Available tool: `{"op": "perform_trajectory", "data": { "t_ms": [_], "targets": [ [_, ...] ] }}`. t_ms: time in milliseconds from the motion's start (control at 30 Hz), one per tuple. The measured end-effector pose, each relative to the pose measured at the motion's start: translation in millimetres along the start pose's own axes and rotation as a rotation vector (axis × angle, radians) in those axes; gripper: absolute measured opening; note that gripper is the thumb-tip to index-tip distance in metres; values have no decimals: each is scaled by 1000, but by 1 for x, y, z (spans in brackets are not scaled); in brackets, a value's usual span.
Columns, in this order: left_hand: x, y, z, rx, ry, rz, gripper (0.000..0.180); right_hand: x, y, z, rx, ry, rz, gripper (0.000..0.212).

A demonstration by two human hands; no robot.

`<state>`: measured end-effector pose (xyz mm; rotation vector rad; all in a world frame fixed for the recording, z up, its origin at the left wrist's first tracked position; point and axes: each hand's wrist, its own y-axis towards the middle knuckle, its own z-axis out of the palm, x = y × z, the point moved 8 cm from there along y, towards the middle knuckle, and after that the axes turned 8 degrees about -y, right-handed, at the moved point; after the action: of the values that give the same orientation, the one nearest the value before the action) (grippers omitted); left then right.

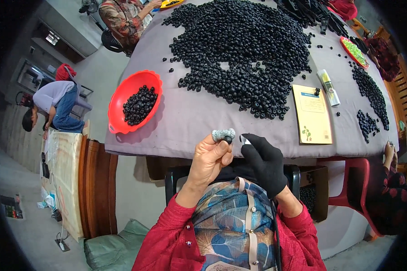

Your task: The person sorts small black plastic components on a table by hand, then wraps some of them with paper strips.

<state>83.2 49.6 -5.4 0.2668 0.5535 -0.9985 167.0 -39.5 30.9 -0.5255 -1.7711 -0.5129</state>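
Left hand (210, 158) pinches a small grey piece (223, 134) in a closed grip; gloved right hand (264, 160), at 3 o'clock, closed on a small tool (244, 140), steadying both above the surface (190, 117) edge

Left hand (209, 159) bare, pinching small black ring (229, 140) at frame centre; right hand (264, 161) in black glove just beside. Black ring pile (239, 54) upper centre, red bowl (117, 101) left on grey table (190, 117).
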Motion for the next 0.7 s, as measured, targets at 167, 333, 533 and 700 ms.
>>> {"op": "perform_trajectory", "data": {
  "t_ms": [167,333,533,700],
  "targets": [
    [0,-3,4,-7,-26,-32,17,-1,-4,12,91,2,-5,27],
    [0,-5,3,-24,5,-51,19,4,-5,11,79,-95,-88,29],
    [0,-6,4,-16,-3,-55,20,8,-6,11,71,-179,-86,30],
    [1,-6,2,-52,12,-64,19,8,-6,10,49,-134,-142,29]
  ]
}}
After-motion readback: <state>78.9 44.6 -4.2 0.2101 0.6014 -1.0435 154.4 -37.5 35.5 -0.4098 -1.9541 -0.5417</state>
